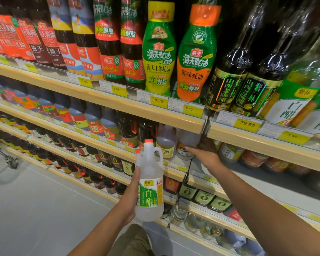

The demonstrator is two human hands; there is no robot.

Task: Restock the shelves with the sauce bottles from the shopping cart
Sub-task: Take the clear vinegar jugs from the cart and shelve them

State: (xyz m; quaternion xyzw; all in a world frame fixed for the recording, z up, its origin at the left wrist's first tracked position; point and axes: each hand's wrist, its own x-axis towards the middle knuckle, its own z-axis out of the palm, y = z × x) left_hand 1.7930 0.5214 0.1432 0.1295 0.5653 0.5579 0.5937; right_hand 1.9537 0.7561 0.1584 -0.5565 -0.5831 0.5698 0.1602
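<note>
My left hand (132, 191) holds a clear white-vinegar bottle (150, 183) with an orange cap and a green and white label, upright in front of the shelves. A second orange cap shows just behind it at its left shoulder. My right hand (204, 151) reaches under the upper shelf edge and grips another clear bottle (187, 145) standing on the second shelf, beside a yellowish vinegar jug (166, 143). The top of that gripped bottle is hidden by the shelf rail.
Wooden shelves (155, 111) run from upper left to lower right, packed with soy sauce, oyster sauce and dark vinegar bottles, with yellow price tags on the rails. A shopping cart wheel (11, 162) stands on the grey floor at the left. Bare shelf space lies right of my right hand.
</note>
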